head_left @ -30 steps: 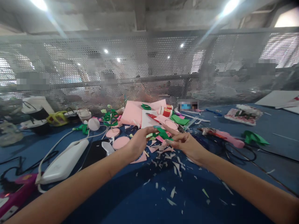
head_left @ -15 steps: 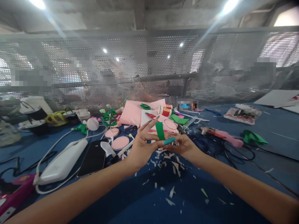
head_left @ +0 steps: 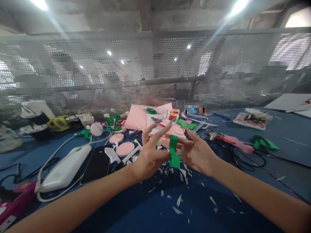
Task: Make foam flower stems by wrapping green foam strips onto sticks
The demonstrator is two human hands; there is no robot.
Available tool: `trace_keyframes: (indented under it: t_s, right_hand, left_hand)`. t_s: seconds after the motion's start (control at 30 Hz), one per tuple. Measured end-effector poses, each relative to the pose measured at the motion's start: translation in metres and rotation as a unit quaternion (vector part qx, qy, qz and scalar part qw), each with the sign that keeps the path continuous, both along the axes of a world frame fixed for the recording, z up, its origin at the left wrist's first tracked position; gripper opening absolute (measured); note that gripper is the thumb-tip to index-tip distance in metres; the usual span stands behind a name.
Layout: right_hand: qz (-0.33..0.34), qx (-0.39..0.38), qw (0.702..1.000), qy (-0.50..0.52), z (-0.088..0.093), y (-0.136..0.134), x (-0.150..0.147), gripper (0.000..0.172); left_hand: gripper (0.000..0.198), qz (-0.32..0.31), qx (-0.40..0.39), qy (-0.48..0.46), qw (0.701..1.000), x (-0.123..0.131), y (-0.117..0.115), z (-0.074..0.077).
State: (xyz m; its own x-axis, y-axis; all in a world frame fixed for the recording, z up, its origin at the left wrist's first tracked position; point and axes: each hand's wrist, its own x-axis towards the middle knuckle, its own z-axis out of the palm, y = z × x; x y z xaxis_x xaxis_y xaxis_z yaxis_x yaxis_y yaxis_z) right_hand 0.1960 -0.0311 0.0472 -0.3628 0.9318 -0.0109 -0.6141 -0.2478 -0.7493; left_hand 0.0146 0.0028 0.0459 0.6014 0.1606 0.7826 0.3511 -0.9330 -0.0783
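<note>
A short, curled strip of green paper (head_left: 174, 152) hangs upright between my two hands, above the middle of the table. My left hand (head_left: 152, 157) has its thumb against the strip's left side, while two of its long-nailed fingers stretch up and away. From the right, the fingers of my right hand (head_left: 200, 153) reach to the strip's edge, partly hidden behind it. Both hands appear to grip the strip. Beyond them lie pink paper sheets (head_left: 137, 116) and a stack of green paper pieces (head_left: 186, 124).
White paper scraps (head_left: 179, 200) litter the blue table. On the left are a black phone (head_left: 97, 165), a white power bank (head_left: 65, 168) with its cable, and pink discs (head_left: 125, 149). A pink glue gun (head_left: 233, 140) lies right, near crumpled green paper (head_left: 264, 143). A perforated metal screen (head_left: 150, 71) stands behind.
The green strip has moved slightly down and right and now shows more of its length. My right hand has turned and its fingers have spread; my left fingers have shifted right.
</note>
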Motion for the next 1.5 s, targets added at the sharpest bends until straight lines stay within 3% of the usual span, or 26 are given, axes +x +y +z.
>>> trace_keyframes:
  t_s: [0.07,0.2,0.33,0.47,0.67,0.77,0.87,0.97,1.07,1.13,1.2,1.3,1.5]
  right_hand:
    - [-0.002,-0.014,1.0,-0.007,-0.003,-0.001,-0.001,0.031]
    - [-0.027,-0.027,0.999,-0.011,-0.013,0.004,0.002,0.017]
    - [-0.033,0.02,0.999,0.014,-0.021,0.012,0.006,0.011]
    - [-0.024,0.078,0.997,-0.002,-0.025,0.016,0.009,0.018]
    - [-0.057,0.095,0.991,-0.077,-0.027,0.017,0.008,0.015]
    - [-0.054,0.107,0.984,-0.13,-0.029,0.017,0.005,0.023]
    - [-0.051,0.134,0.973,-0.18,-0.031,0.017,0.003,0.025]
    - [-0.066,0.183,0.949,-0.248,-0.03,0.016,0.003,0.023]
    - [-0.075,0.251,0.916,-0.302,-0.028,0.014,0.002,0.02]
    - [-0.092,0.271,0.903,-0.319,-0.028,0.014,0.001,0.016]
    - [-0.124,0.268,0.901,-0.317,-0.031,0.015,0.0,0.01]
    - [-0.143,0.259,0.907,-0.301,-0.034,0.017,-0.001,0.012]
    - [-0.105,0.188,0.955,-0.204,-0.035,0.015,-0.003,0.036]
  left_hand:
    - [0.019,-0.001,0.022,0.028,0.999,-0.001,0.0,-0.003]
    - [0.017,-0.001,0.02,0.059,0.998,-0.001,-0.001,-0.005]
    - [0.015,-0.016,0.011,0.087,0.996,-0.002,0.002,-0.002]
    - [0.015,0.029,0.011,0.07,0.997,-0.004,0.011,0.003]
    - [0.017,0.107,-0.009,0.054,0.993,-0.006,0.021,0.008]
    - [0.02,0.124,-0.05,0.057,0.989,-0.004,0.018,0.009]
    - [0.032,0.11,-0.154,0.057,0.98,-0.002,0.013,0.013]
    - [0.045,0.057,-0.336,0.042,0.939,-0.001,0.011,0.018]
    - [0.035,-0.039,-0.504,-0.007,0.863,0.002,0.01,0.022]
    - [0.026,-0.103,-0.569,-0.062,0.814,0.005,0.008,0.023]
    - [0.022,-0.135,-0.595,-0.113,0.784,0.008,0.006,0.023]
    - [0.019,-0.124,-0.556,-0.141,0.81,0.009,0.002,0.022]
    - [0.016,-0.012,-0.342,-0.071,0.937,0.006,-0.004,0.02]
